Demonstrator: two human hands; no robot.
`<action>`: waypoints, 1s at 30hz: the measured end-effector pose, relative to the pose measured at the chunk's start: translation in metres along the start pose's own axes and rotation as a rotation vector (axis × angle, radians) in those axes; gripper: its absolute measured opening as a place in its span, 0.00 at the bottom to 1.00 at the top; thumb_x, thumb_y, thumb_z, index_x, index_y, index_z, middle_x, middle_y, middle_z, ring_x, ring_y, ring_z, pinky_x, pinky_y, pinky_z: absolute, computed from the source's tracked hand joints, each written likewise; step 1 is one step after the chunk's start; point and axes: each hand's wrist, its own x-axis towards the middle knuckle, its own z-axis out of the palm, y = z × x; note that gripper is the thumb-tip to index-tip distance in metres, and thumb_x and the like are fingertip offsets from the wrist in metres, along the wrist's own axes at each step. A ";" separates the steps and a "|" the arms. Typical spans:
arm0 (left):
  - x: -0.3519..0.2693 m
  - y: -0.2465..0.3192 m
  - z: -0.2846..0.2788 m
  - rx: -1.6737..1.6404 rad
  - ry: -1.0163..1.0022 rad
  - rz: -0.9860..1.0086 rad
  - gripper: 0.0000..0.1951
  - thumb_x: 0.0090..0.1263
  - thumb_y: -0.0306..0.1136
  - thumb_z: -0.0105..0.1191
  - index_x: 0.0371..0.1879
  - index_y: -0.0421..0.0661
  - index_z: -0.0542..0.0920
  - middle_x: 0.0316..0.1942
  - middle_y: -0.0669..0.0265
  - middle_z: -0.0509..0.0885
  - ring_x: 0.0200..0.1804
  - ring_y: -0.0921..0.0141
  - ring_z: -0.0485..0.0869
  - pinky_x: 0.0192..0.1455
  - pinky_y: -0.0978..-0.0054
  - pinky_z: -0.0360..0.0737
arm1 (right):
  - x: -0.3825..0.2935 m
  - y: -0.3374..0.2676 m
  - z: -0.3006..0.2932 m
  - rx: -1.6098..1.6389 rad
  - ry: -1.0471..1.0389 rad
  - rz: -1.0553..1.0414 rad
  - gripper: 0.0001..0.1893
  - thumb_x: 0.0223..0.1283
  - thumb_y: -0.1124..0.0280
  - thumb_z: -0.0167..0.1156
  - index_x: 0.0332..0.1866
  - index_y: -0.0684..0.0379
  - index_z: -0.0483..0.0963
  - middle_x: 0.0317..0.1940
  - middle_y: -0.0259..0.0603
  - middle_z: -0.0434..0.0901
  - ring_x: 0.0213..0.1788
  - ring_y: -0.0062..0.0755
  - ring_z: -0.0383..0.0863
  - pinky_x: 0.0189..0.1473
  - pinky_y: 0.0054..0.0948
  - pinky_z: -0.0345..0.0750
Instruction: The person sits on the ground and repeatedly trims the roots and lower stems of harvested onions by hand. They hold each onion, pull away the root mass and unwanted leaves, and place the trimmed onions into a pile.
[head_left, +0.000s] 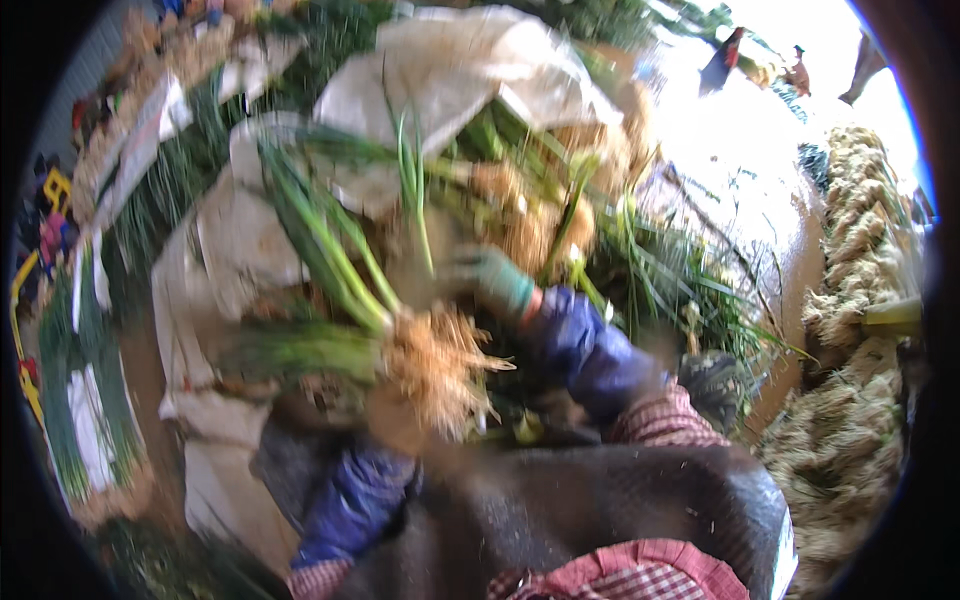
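My left hand (394, 418), blurred, grips a bunch of green onions by the stalk end. Its tan, stringy roots (442, 364) spread towards the middle, while the green leaves (319, 240) fan out up and to the left. Above the roots, my right hand (491, 281) wears a green and grey glove; its fingers are too smeared by motion to show whether they hold anything. Just left of those fingers a thin green stalk (421, 217) stands upright. Near the right hand lies a heap of onions with bushy roots (517, 202).
White woven sacks (457, 82) lie around the heap, another sack (247, 232) at left. Loose green leaves (675, 262) are strewn at right. Rows of root ends (855, 247) line the far right; bundled onions (90, 397) lie far left. A dark apron (585, 510) covers my lap.
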 end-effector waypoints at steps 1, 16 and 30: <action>-0.004 0.002 -0.003 0.297 -0.182 -0.068 0.29 0.67 0.26 0.54 0.70 0.45 0.68 0.60 0.53 0.79 0.58 0.58 0.82 0.56 0.57 0.85 | -0.005 0.001 0.003 0.270 -0.047 0.244 0.15 0.61 0.68 0.68 0.50 0.64 0.81 0.39 0.32 0.83 0.35 0.23 0.83 0.40 0.25 0.82; -0.003 0.005 -0.013 0.262 -0.019 0.082 0.20 0.65 0.22 0.53 0.57 0.39 0.76 0.42 0.59 0.85 0.37 0.66 0.86 0.41 0.66 0.87 | -0.056 -0.019 0.026 -0.660 -0.297 -0.216 0.14 0.60 0.71 0.60 0.52 0.58 0.81 0.28 0.51 0.80 0.33 0.54 0.82 0.38 0.43 0.79; 0.006 0.019 -0.017 0.247 -0.202 0.175 0.26 0.61 0.24 0.50 0.62 0.38 0.74 0.48 0.53 0.82 0.41 0.61 0.84 0.47 0.61 0.86 | -0.097 -0.003 -0.005 -1.043 -0.619 0.239 0.31 0.59 0.74 0.60 0.71 0.46 0.69 0.54 0.45 0.82 0.42 0.44 0.86 0.47 0.38 0.83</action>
